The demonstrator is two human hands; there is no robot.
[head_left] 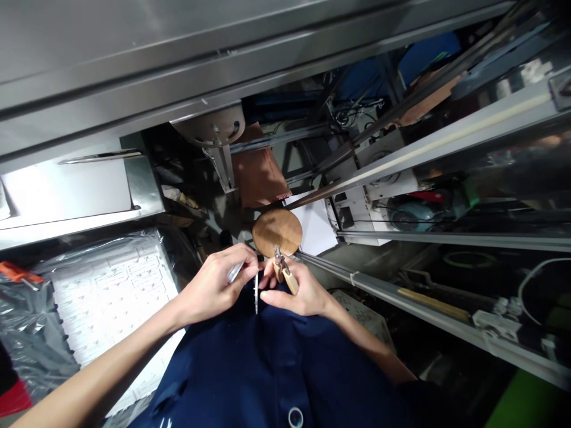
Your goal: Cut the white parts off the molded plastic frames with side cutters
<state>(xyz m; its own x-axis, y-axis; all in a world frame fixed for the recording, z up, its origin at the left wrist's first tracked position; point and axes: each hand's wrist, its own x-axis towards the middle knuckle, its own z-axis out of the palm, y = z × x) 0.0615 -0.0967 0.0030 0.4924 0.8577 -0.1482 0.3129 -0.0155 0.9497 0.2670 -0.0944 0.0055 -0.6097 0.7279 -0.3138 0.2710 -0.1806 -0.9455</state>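
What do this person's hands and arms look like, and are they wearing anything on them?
The left hand and right hand wear no gloves; no ring or watch shows. The visible forearms are uncovered. The dark blue garment has a round button.

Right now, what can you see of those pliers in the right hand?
The pliers are small, with a shiny, metal-looking head and two pale tan handles, whose material I can't tell. The handles are spread apart. The right hand holds them, partly covering them, with the head pointing forward, away from the person's body. In this view the tip overlaps the near part of a round, wood-look disc. The jaws are too small to judge.
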